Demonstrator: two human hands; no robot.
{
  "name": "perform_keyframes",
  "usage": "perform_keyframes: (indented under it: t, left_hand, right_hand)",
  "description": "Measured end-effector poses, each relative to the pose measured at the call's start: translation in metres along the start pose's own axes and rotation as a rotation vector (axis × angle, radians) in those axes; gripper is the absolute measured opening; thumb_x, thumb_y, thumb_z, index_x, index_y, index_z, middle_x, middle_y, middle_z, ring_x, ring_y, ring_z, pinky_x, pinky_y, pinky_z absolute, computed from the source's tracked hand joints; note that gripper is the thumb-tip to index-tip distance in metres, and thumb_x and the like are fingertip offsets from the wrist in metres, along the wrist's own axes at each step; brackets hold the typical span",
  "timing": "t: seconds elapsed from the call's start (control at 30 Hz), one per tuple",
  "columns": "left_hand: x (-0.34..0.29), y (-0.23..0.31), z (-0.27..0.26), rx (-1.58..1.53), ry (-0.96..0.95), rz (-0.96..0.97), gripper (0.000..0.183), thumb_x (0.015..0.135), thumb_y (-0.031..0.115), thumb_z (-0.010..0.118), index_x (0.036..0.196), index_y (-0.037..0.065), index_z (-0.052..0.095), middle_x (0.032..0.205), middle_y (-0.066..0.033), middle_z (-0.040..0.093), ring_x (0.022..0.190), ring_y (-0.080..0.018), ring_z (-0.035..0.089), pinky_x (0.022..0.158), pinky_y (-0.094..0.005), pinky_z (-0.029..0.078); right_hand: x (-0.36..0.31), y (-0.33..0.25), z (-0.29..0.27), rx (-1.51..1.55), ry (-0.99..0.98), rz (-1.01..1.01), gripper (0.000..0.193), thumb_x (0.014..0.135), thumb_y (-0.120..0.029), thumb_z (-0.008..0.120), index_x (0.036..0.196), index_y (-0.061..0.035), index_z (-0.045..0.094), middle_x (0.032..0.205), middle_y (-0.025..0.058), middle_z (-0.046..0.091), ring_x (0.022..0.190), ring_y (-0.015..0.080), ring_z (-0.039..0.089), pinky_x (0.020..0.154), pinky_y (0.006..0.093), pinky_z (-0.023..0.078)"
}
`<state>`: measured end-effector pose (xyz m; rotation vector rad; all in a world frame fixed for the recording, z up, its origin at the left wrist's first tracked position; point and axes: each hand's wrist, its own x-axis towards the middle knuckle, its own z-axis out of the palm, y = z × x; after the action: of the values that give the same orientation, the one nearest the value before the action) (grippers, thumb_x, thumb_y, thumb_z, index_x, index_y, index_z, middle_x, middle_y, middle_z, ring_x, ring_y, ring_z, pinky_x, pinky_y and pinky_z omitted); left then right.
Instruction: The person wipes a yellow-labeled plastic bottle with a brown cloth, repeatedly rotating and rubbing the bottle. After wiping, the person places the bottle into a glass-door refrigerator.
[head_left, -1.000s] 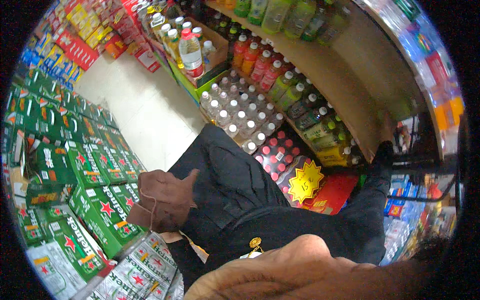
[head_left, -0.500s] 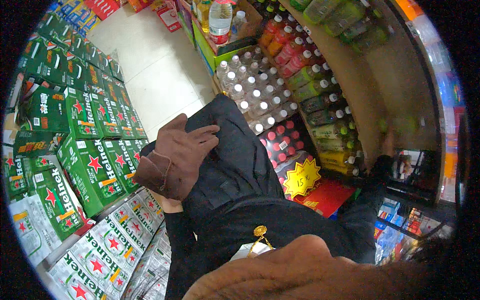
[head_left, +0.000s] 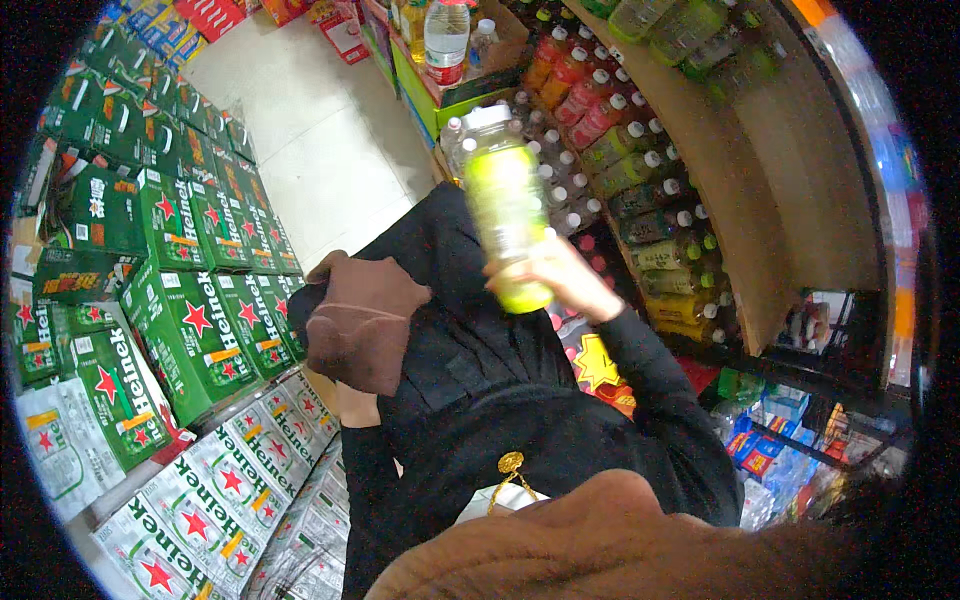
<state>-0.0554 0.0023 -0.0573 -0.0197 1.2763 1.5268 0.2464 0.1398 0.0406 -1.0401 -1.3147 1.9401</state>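
My right hand (head_left: 560, 278) grips the lower part of a bottle (head_left: 505, 210) with a white cap and a bright yellow-green label, slightly blurred. The bottle is upright in the view, in front of a case of clear white-capped bottles (head_left: 578, 190). On my left hand is a brown glove (head_left: 362, 325), held over my black-clothed lap (head_left: 470, 340). The glove is bunched, with a bare wrist below it; its fingers are mostly turned from view, so their grip is hidden.
Green cartons (head_left: 200, 320) and silver cartons (head_left: 215, 490) are stacked on my left. A wooden shelf (head_left: 760, 220) curves along the right, with rows of coloured drink bottles (head_left: 650, 215) beneath it. A large water bottle (head_left: 446, 40) stands on the far display. A yellow star-shaped sign (head_left: 597, 362) is beside my right forearm.
My right hand has come in from the shelf side on the right, bringing the yellow-green bottle. My gloved left hand has dropped slightly and turned; its spread fingers no longer show.
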Motion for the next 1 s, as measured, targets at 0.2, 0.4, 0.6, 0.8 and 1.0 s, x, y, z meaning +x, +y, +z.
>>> perform_keyframes:
  t: [0.2,0.4,0.6,0.8,1.0]
  left_hand:
    - [-0.005,-0.016,0.04,0.03,0.015,-0.035,0.035,0.084,0.027,0.069,0.112,0.007,0.063,0.106,-0.0088,0.067,0.102,-0.0253,0.062,0.091,-0.0386,0.049]
    - [0.024,-0.002,0.021,-0.107,-0.115,-0.052,0.033,0.094,0.025,0.051,0.115,0.002,0.058,0.109,-0.0112,0.066,0.099,-0.0268,0.064,0.091,-0.0409,0.049]
    - [0.017,0.03,0.052,-0.202,-0.606,0.031,0.056,0.088,0.036,0.055,0.131,0.003,0.043,0.121,-0.0133,0.056,0.107,-0.0309,0.057,0.09,-0.0418,0.05]
    - [0.018,0.032,0.029,-0.255,-0.314,0.095,0.049,0.096,0.043,0.043,0.128,0.006,0.052,0.127,-0.009,0.057,0.112,-0.03,0.056,0.093,-0.0405,0.048]
    - [0.019,0.061,0.051,-0.244,-0.725,0.067,0.055,0.099,0.041,0.04,0.131,-0.002,0.044,0.128,-0.0202,0.053,0.114,-0.0318,0.055,0.1,-0.0439,0.043]
  right_hand:
    - [0.026,0.047,0.103,-0.628,-0.28,0.164,0.056,0.071,-0.028,0.076,0.107,0.0015,0.045,0.094,0.0206,0.063,0.087,0.0318,0.065,0.075,0.0373,0.052]
    - [0.018,0.057,0.099,-0.555,-0.405,0.144,0.058,0.072,-0.032,0.077,0.105,0.0021,0.044,0.094,0.0235,0.064,0.088,0.035,0.066,0.076,0.0397,0.052]
    - [0.008,0.072,0.087,0.55,-0.688,0.45,0.054,0.077,-0.02,0.072,0.122,-0.0021,0.048,0.092,0.0105,0.065,0.083,0.0182,0.065,0.072,0.0363,0.056]
    - [0.009,0.111,0.1,0.798,-0.832,0.599,0.051,0.088,-0.038,0.06,0.121,-0.0003,0.05,0.093,0.0179,0.065,0.075,0.0269,0.067,0.068,0.0399,0.057]
    - [0.008,0.086,0.089,-0.237,-0.401,0.032,0.07,0.075,-0.029,0.083,0.127,-0.0024,0.044,0.118,0.0066,0.055,0.112,0.0115,0.049,0.094,0.028,0.043]
